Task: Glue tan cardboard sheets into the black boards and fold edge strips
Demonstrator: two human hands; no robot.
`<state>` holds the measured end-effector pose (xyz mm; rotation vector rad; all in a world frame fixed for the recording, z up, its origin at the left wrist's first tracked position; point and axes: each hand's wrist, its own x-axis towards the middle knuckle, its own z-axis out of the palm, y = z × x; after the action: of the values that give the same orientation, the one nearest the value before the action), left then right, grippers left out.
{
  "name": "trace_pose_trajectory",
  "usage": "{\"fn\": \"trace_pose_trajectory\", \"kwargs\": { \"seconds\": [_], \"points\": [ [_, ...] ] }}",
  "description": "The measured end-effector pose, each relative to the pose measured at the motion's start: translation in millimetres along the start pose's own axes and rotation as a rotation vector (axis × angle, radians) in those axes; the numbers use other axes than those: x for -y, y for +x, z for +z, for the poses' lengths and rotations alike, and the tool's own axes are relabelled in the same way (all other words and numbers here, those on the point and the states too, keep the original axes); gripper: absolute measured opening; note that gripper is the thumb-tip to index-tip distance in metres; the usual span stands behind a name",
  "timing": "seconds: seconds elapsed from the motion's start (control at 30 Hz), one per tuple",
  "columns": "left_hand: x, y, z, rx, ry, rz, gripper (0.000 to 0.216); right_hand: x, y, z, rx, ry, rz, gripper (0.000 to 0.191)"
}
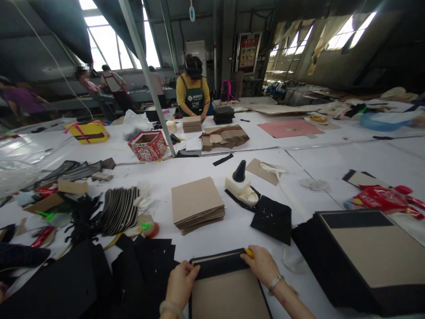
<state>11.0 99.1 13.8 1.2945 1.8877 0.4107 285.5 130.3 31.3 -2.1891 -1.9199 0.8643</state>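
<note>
A brown cardboard panel edged in black paper point(229, 292) lies flat at the near table edge. My left hand point(181, 283) presses its fingers on the panel's far left corner. My right hand point(262, 265) rests on the far right corner and grips a small yellow tool point(249, 253) against the black edge. A stack of brown card squares point(197, 208) lies just beyond. A white glue bottle with a black nozzle point(241, 184) lies on its side past that.
A large black-edged board point(372, 252) sits to the right, loose black paper sheets point(146, 261) to the left, a fanned pile of dark pieces point(121, 208) beyond. A person in a yellow shirt and green apron point(193, 93) works at the far side; a red printed box point(148, 145) stands there.
</note>
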Motion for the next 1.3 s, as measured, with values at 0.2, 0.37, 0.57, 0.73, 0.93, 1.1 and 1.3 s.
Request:
{"fn": "trace_pose_trajectory", "kwargs": {
  "seconds": [0.2,0.37,0.57,0.73,0.93,1.1,1.3],
  "points": [
    [4,3,1,-0.030,0.003,-0.052,0.024,-7,2,6,0.034,-0.020,-0.016,0.022],
    [4,4,2,-0.035,-0.020,-0.055,0.025,-8,1,7,0.032,-0.001,0.008,0.024],
    [6,6,3,-0.023,-0.035,-0.051,0.026,-8,-2,6,0.009,0.059,0.064,0.017],
    [8,7,3,-0.013,-0.048,-0.052,0.027,-7,-3,8,-0.010,0.110,0.082,0.016],
    [7,7,3,0.016,-0.072,-0.072,0.029,-4,-4,9,-0.055,0.164,0.109,0.017],
    [6,6,3,0.021,-0.069,-0.058,0.030,-4,-1,8,-0.092,0.223,0.105,0.011],
    [5,5,2,0.017,-0.041,-0.048,0.030,-3,6,14,-0.071,0.257,0.099,0.010]
  ]
}}
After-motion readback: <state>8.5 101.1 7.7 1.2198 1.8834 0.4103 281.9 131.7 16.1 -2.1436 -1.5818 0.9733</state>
